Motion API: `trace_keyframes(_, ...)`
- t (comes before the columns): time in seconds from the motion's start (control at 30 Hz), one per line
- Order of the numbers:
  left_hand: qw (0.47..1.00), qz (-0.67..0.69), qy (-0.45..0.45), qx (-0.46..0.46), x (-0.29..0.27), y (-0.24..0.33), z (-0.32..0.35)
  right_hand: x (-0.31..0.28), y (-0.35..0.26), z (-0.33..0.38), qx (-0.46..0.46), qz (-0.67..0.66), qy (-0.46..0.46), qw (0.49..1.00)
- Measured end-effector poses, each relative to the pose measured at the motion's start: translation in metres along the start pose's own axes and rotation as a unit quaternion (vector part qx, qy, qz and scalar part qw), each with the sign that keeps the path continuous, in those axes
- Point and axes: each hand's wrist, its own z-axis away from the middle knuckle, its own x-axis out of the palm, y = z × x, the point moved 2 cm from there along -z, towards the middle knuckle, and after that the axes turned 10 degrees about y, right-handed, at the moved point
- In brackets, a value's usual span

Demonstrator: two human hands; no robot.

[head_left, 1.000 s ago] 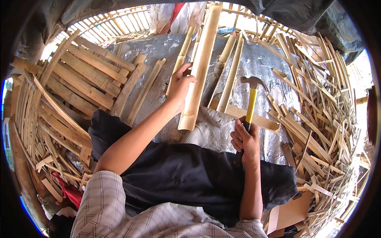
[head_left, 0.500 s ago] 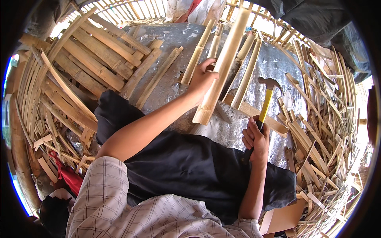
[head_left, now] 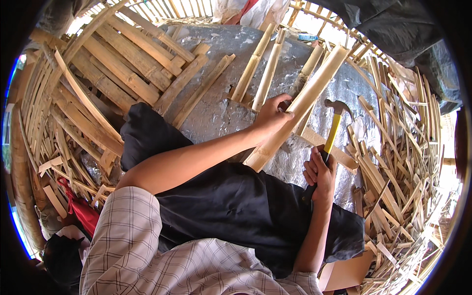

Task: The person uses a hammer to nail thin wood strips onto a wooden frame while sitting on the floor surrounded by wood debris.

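Observation:
My left hand (head_left: 273, 118) is closed on the edge of a long split bamboo piece (head_left: 314, 91), pale and hollow-faced, which slants from near my lap up to the far right. A claw hammer (head_left: 332, 129) with a yellow and black handle is gripped in my right hand (head_left: 318, 173), its head pointing up and away from me. The hammer is apart from the bamboo. Beyond my left hand, more split bamboo lengths (head_left: 268, 71) lie on a silvery sheet (head_left: 216, 46). A short bamboo strip (head_left: 339, 152) lies just behind the hammer handle, partly hidden.
Wide bamboo slats (head_left: 115, 59) are stacked at the far left. Heaps of thin strips (head_left: 393, 182) crowd the right side. Dark plastic sheeting (head_left: 393, 29) hangs at the upper right. A red cloth (head_left: 81, 209) and a cardboard piece (head_left: 346, 270) lie near me.
My left hand has moved right and slightly nearer, swinging the bamboo piece so that it slants more to the right. My right hand and the hammer have barely shifted.

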Motion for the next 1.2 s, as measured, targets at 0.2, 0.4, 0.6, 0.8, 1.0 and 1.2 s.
trace_keyframes(0.2,0.997,-0.007,0.047,-0.057,-0.002,0.021,-0.002,-0.005,0.005,-0.003,-0.012,0.016,0.007,1.000)
trace_keyframes(0.4,0.997,0.001,0.073,-0.027,-0.013,0.075,0.002,-0.009,0.004,-0.005,-0.035,0.035,-0.003,0.999)
trace_keyframes(0.6,0.987,0.114,0.108,0.029,-0.024,0.149,0.001,-0.023,0.003,-0.001,-0.065,0.030,-0.003,0.997)
trace_keyframes(0.8,0.988,0.025,0.065,0.139,-0.054,0.300,0.087,-0.047,0.013,0.025,-0.084,0.090,-0.060,0.991)
trace_keyframes(1.0,0.990,0.018,-0.021,0.137,-0.106,0.315,0.074,-0.077,0.024,0.051,-0.067,0.143,-0.055,0.986)
trace_keyframes(1.2,0.990,-0.106,0.087,-0.030,-0.153,0.196,0.047,-0.081,0.028,0.066,-0.062,0.110,-0.040,0.991)
